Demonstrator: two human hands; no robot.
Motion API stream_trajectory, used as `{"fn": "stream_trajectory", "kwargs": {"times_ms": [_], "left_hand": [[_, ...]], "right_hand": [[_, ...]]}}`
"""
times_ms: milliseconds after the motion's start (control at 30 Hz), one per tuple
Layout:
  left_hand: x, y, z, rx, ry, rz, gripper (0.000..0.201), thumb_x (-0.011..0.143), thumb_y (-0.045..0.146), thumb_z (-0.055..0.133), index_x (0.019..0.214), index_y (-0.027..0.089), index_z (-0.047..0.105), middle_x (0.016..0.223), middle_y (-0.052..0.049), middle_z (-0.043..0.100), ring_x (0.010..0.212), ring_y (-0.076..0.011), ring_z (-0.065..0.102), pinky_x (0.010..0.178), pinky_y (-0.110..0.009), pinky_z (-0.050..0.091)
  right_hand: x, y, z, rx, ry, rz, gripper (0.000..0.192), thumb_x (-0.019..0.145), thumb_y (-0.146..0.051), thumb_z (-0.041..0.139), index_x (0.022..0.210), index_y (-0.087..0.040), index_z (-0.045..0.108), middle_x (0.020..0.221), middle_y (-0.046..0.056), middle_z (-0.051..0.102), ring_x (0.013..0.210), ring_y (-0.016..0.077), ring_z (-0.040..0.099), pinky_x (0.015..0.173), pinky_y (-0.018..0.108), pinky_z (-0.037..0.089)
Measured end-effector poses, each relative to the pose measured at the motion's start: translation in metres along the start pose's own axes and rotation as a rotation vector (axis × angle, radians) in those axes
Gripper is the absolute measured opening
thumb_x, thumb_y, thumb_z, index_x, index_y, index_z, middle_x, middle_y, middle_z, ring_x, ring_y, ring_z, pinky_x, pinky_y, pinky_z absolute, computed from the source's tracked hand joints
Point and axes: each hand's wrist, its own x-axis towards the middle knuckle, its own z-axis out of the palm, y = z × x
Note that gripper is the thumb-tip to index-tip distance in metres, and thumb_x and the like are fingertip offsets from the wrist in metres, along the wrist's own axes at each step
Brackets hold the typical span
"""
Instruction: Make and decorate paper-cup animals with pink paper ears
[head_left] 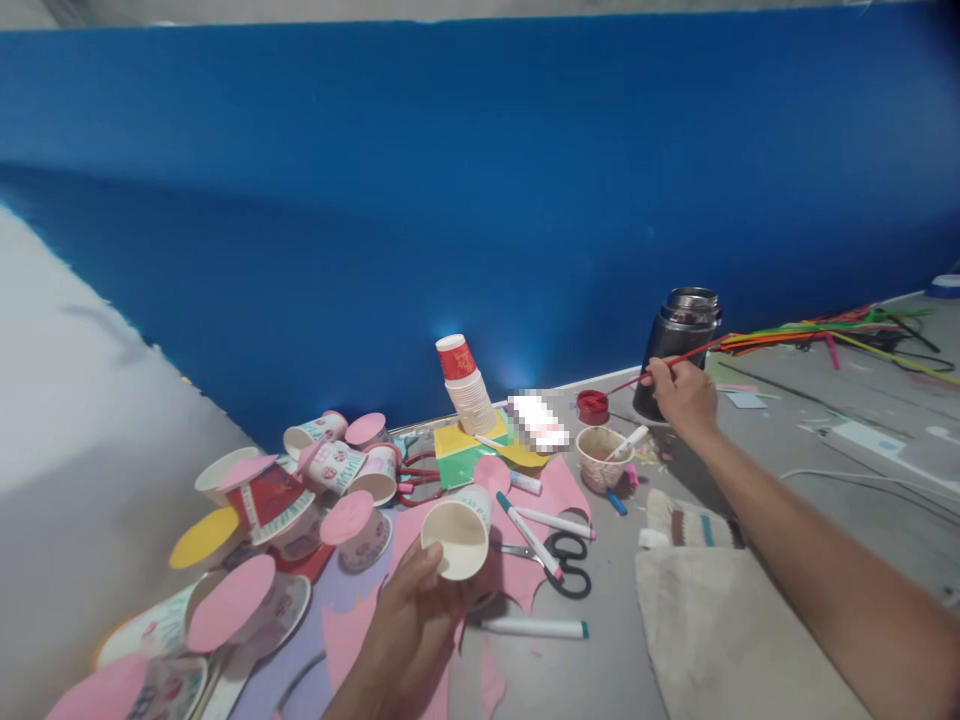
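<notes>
My left hand (pixel 420 610) is wrapped round a paper cup (pixel 456 535), tilted so that its pale inside faces me. Between the fingers of my right hand (pixel 684 398) is a thin red paintbrush (pixel 667 358). The brush's lower end reaches into a small pot of red paint (pixel 592 406) near the wall. Just behind that hand stands a black flask (pixel 679 335) without a lid. A used paper cup (pixel 600 465) with a white marker leaning in it sits in front of the paint pot.
Several decorated cups with pink paper discs (pixel 356 525) crowd the left side. A leaning cup stack (pixel 469 390) rises by the blue wall (pixel 480 220). Scissors (pixel 566 565), markers (pixel 532 540) and pink paper scraps lie centrally. A cloth bag (pixel 720 620) and coloured pipe cleaners (pixel 810 335) are right.
</notes>
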Motion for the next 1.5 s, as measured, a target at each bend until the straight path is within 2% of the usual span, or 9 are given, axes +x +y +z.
{"fn": "stream_trajectory", "kwargs": {"times_ms": [167,300,467,600,800,1033,1200,1333,1500], "left_hand": [[0.001,0.001,0.0,0.012,-0.003,-0.003,0.064,0.091,0.014,0.065,0.154,0.023,0.053,0.125,-0.018,0.077,0.113,-0.0387,0.076,0.098,-0.052,0.062],[0.001,0.0,0.003,0.037,0.019,0.006,0.07,0.089,0.016,0.07,0.155,0.025,0.05,0.127,-0.016,0.077,0.118,-0.0393,0.073,0.102,-0.054,0.06],[-0.004,-0.001,0.004,0.19,0.074,0.046,0.078,0.083,0.015,0.077,0.155,0.028,0.049,0.128,-0.014,0.076,0.118,-0.0359,0.073,0.099,-0.049,0.061],[-0.006,-0.001,0.004,0.271,0.096,0.06,0.08,0.077,0.021,0.084,0.15,0.026,0.053,0.127,-0.014,0.075,0.115,-0.034,0.073,0.096,-0.044,0.062],[-0.004,-0.003,0.005,0.313,0.12,0.058,0.083,0.072,0.025,0.086,0.148,0.025,0.053,0.129,-0.016,0.072,0.116,-0.0386,0.072,0.092,-0.05,0.062],[-0.006,-0.002,0.013,0.323,0.131,0.08,0.077,0.07,0.025,0.086,0.141,0.026,0.058,0.123,-0.011,0.074,0.113,-0.0321,0.072,0.096,-0.045,0.061],[-0.009,-0.004,0.02,0.35,0.138,0.127,0.076,0.068,0.025,0.087,0.138,0.03,0.058,0.13,-0.009,0.071,0.115,-0.0318,0.07,0.092,-0.045,0.062],[-0.005,-0.004,0.012,0.367,0.137,0.138,0.079,0.067,0.027,0.087,0.14,0.031,0.057,0.128,-0.009,0.072,0.117,-0.0336,0.07,0.095,-0.048,0.061],[0.002,-0.002,-0.005,0.408,0.182,0.113,0.078,0.064,0.032,0.091,0.136,0.026,0.061,0.127,-0.013,0.073,0.119,-0.0393,0.07,0.099,-0.054,0.059]], "right_hand": [[-0.003,-0.002,-0.001,0.019,0.051,0.0,0.044,0.098,-0.051,0.044,0.081,-0.023,0.072,0.074,0.009,0.079,0.073,0.0286,0.073,0.071,0.037,0.05],[-0.004,-0.005,0.001,0.022,0.081,-0.025,0.043,0.098,-0.049,0.044,0.079,-0.022,0.072,0.079,0.013,0.081,0.079,0.0306,0.073,0.073,0.038,0.05],[-0.006,-0.007,0.003,0.038,0.036,-0.095,0.038,0.097,-0.045,0.047,0.079,-0.022,0.07,0.081,0.011,0.081,0.082,0.0291,0.075,0.075,0.036,0.051],[-0.007,-0.007,0.001,0.045,0.026,-0.119,0.037,0.099,-0.042,0.043,0.084,-0.022,0.069,0.083,0.011,0.081,0.083,0.0295,0.076,0.078,0.037,0.051],[-0.009,-0.01,0.0,0.083,-0.057,-0.193,0.037,0.098,-0.042,0.041,0.078,-0.024,0.066,0.077,0.007,0.08,0.076,0.0253,0.075,0.073,0.033,0.052],[-0.009,-0.011,-0.002,0.088,-0.077,-0.206,0.037,0.098,-0.04,0.038,0.076,-0.026,0.065,0.073,0.006,0.077,0.076,0.0257,0.073,0.074,0.033,0.051],[-0.011,-0.012,-0.002,0.08,-0.073,-0.192,0.035,0.096,-0.04,0.04,0.075,-0.026,0.064,0.072,0.007,0.077,0.077,0.0261,0.074,0.074,0.033,0.051],[-0.011,-0.012,-0.001,0.081,-0.047,-0.15,0.037,0.097,-0.042,0.04,0.077,-0.025,0.067,0.074,0.008,0.078,0.077,0.0257,0.074,0.074,0.033,0.051],[-0.01,-0.012,-0.002,0.07,0.029,-0.06,0.042,0.096,-0.051,0.045,0.074,-0.024,0.068,0.077,0.011,0.079,0.076,0.0285,0.073,0.072,0.035,0.049]]}}
